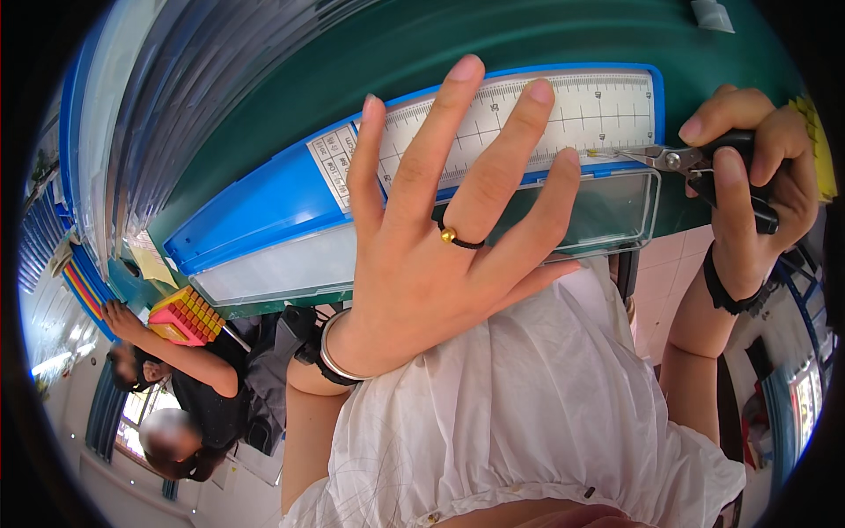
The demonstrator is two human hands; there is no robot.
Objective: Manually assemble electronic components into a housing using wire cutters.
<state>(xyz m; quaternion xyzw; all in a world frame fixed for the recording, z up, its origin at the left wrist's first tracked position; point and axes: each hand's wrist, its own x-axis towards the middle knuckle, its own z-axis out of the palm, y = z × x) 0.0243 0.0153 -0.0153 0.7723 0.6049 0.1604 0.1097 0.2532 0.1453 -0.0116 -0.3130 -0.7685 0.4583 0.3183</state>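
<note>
My left hand lies with fingers spread, palm down, over a long blue box with a white printed ruler scale inside. Its index fingertip rests near the scale's lower edge, beside a small yellowish piece. From the right, my right hand grips small black-handled pliers, thumb on one side of the handles and fingers around the other. The jaws reach over the box's right end to that yellowish piece; whether they pinch it cannot be made out. A clear lid hangs open along the near side.
The box stands on a green tabletop. Clear plastic sleeves or sheets stack up at the left. A red-and-yellow block-like box is at the left edge, near a co-worker's hand. Something yellow borders my right hand.
</note>
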